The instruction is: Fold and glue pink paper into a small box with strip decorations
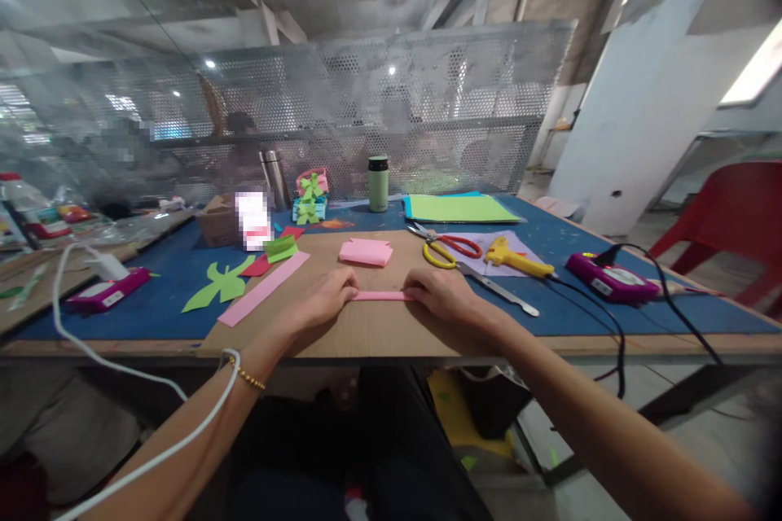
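Holds a narrow pink paper strip (384, 295) level, just above or on a brown cardboard sheet (379, 334), near its front edge; cannot tell whether touching. Pinches the strip's left end between bunched fingertips of the left hand (328, 295) and its right end likewise with the right hand (445, 295), leaving the middle bare and straight between both. Wears a gold beaded bracelet (252, 379) on the left wrist, with a white cable (201, 427) running across the forearm.

Has a folded pink paper piece (366, 253) lying just beyond the strip, on the same cardboard. Keeps a broader pink paper strip (264, 290) slanting by the left hand, near a green paper cutout (221, 286) and a folded green paper piece (282, 248). Has red-and-yellow-handled scissors (431, 236) beyond the right hand, then a silver metal blade (507, 297) and a yellow glue gun (519, 261), the last resting on a lavender sheet (478, 244).

Sits at a blue tabletop (171, 260), facing a green tumbler (378, 186), a stack of coloured sheets (458, 208) and, farther back, a perforated metal screen (421, 114). Has a purple power strip (611, 278) toward the right.
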Tool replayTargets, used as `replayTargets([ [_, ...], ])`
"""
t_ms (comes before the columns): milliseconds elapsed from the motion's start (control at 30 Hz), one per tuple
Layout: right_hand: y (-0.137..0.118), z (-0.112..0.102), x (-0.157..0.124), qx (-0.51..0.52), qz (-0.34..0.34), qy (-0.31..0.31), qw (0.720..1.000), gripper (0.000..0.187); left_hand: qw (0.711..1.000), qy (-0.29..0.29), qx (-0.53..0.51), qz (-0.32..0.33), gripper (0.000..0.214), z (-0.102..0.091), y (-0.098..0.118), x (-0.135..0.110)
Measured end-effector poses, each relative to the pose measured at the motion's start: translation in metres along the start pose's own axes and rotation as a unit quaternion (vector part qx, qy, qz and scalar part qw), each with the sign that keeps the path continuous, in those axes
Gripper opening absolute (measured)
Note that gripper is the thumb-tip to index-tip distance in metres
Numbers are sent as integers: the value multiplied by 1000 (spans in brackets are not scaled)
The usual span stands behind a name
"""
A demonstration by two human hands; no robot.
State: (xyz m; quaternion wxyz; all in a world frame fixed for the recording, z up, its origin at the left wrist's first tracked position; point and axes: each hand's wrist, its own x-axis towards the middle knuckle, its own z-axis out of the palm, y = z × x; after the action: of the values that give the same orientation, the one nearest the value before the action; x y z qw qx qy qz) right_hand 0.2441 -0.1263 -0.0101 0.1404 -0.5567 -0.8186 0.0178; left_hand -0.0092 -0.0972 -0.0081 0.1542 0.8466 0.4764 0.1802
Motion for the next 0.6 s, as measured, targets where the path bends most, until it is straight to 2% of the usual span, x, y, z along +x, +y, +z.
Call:
replayTargets([
  [133,1,0,4,-10,22,-12,1000,19,1000,-25,0,-15,6,-2,-3,8],
  [300,0,-2,7,-8,30,-23,999,17,998,-41,51,-22,4,-2,0,12],
  [600,-1,0,3,-6,25,-4,1000,16,998,-22,57,-16,6,5,-2,11],
])
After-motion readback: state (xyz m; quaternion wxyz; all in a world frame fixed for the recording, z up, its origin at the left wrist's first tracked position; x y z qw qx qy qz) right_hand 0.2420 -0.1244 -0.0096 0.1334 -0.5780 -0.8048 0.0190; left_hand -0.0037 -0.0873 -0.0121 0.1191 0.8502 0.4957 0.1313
